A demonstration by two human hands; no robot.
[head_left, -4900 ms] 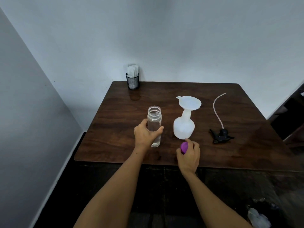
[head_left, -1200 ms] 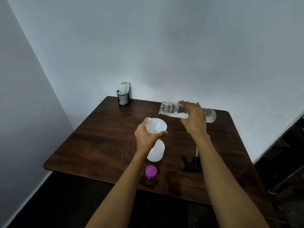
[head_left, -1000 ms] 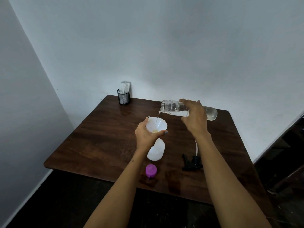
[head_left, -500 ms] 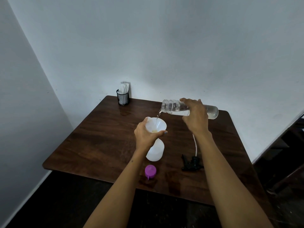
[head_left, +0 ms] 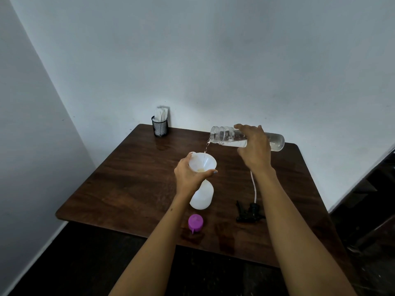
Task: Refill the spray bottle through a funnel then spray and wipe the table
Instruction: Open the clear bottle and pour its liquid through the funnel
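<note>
White translucent plastic spray bottle (head_left: 202, 196): stands upright near the middle of the dark wooden counter (head_left: 132, 184), uncapped, with a white plastic funnel (head_left: 203, 162) seated in its neck.

Head view, items:
- Left hand (head_left: 190, 175): fingers and thumb curled round the funnel's bowl, steadying it.
- Right hand (head_left: 254, 146): wrapped round a clear plastic water bottle (head_left: 228, 138) tipped close to level, mouth above the funnel; a thin stream falls into the bowl.
- Purple plastic cap (head_left: 195, 222): lying near the front edge.
- Black trigger spray head with white dip tube (head_left: 249, 212): lying right of the spray bottle, apart from it.
- Black mesh cup of white napkins (head_left: 159, 126): far corner.

Handling note, pouring step: judged best to keep the stream thin and aimed at the funnel's inner wall, hold the funnel vertical, and tilt further only as the bowl drains, lest it overflow.
</note>
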